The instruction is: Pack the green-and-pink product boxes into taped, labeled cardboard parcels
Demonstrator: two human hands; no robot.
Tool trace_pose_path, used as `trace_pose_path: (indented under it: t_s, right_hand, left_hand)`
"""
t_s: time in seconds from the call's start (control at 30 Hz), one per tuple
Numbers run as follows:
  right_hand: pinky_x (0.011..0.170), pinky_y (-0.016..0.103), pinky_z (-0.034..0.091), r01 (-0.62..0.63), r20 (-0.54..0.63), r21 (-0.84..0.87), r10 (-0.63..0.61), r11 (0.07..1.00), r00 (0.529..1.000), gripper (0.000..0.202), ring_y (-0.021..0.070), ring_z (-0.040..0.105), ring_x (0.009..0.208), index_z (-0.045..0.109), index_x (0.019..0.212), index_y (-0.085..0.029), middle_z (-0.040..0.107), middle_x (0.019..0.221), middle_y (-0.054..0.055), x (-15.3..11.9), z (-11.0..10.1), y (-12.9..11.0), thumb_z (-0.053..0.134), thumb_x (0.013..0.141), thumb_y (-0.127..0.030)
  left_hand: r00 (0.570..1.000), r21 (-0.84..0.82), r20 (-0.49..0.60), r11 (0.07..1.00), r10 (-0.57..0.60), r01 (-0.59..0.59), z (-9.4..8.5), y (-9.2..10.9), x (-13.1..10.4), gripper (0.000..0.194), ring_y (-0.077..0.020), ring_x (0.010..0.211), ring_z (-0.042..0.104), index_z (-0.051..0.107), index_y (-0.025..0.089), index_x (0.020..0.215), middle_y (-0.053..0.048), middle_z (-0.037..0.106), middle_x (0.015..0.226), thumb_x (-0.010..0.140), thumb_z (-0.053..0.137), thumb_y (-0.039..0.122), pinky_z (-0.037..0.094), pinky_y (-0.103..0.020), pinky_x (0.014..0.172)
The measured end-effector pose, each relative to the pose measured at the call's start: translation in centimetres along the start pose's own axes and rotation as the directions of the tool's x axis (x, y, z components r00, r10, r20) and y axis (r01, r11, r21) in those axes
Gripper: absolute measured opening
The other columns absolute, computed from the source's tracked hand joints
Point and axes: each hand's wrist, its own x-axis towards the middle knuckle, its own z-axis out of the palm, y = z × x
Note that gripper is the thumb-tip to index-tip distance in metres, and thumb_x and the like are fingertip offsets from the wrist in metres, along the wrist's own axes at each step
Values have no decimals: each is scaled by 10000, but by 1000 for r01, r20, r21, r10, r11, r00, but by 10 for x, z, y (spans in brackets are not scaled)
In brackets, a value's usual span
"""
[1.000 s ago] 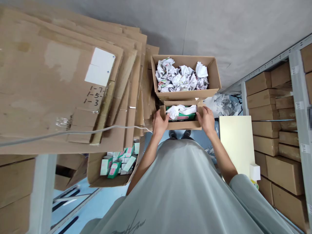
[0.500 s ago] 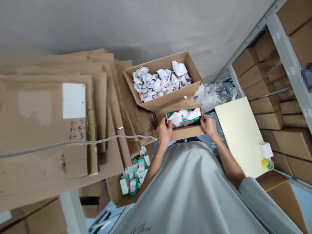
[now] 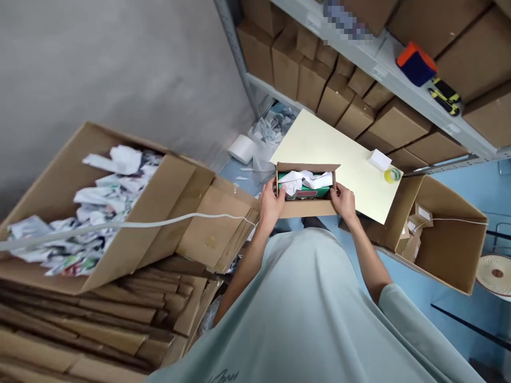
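Observation:
Between my two hands is a small open cardboard box (image 3: 307,209), held in front of my body with its flaps up. Inside it lies a green carton (image 3: 319,192), partly covered by crumpled white paper (image 3: 305,181). My left hand (image 3: 272,205) grips the box's left end, thumb along the inner side. At the right end, my right hand (image 3: 343,202) is closed on the cardboard edge. Some fingers of both hands are hidden behind the box walls. Just beyond the box is a cream tabletop (image 3: 319,141).
A large carton (image 3: 159,197) of crumpled paper stands left, above stacked flattened cardboard (image 3: 112,314). On the tabletop are a white small box (image 3: 379,159) and a yellow tape roll (image 3: 392,175). Shelves of boxes (image 3: 331,101) line the back; an open carton (image 3: 447,250) stands right. A cable (image 3: 159,223) crosses left.
My view has swung to the right, so the tabletop, shelves and right-hand carton show more. Both hands keep hold of the small box, which now appears in front of the tabletop.

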Motion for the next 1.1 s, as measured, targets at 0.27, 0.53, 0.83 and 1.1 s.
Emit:
trace_pose_path:
  t_s: [0.27, 0.53, 0.83, 1.1]
  right_hand:
    - [953, 381, 579, -214, -7, 113, 216, 970, 976, 409, 330, 811, 1078, 786, 1325, -167, 866, 1251, 170, 70, -15, 116, 508, 1060, -308]
    - [1042, 390, 599, -367, 65, 285, 364, 886, 929, 428, 295, 795, 1158, 731, 1395, -147, 838, 1332, 177, 129, -5, 179, 554, 1020, -252]
    - [958, 376, 648, -442, 77, 631, 516, 638, 853, 614, 240, 766, 1030, 667, 1441, -125, 798, 1311, 188, 134, 13, 202, 756, 916, -432]
    - [904, 405, 646, -388, -182, 571, 572, 724, 800, 484, 245, 733, 926, 739, 1333, -134, 808, 1159, 167, 96, -11, 186, 624, 999, -464]
  left_hand:
    - [983, 117, 164, 988, 80, -100, 129, 69, 85, 495, -336, 1320, 749, 659, 159, 1524, -201, 765, 1454, 1064, 603, 336, 578, -490, 1183]
    - [957, 187, 267, 980, -113, 64, 214, 94, 134, 448, -337, 1290, 768, 712, 191, 1423, -175, 816, 1380, 1004, 617, 315, 593, -478, 1138]
    - [941, 124, 327, 991, -91, 53, 219, 88, 171, 551, -276, 1203, 779, 661, 133, 1464, -215, 740, 1490, 935, 707, 283, 614, -432, 1121]
    - [965, 69, 242, 991, 97, -117, 170, 95, 151, 509, -276, 1308, 731, 624, 174, 1520, -195, 682, 1535, 1038, 616, 338, 599, -449, 1169]
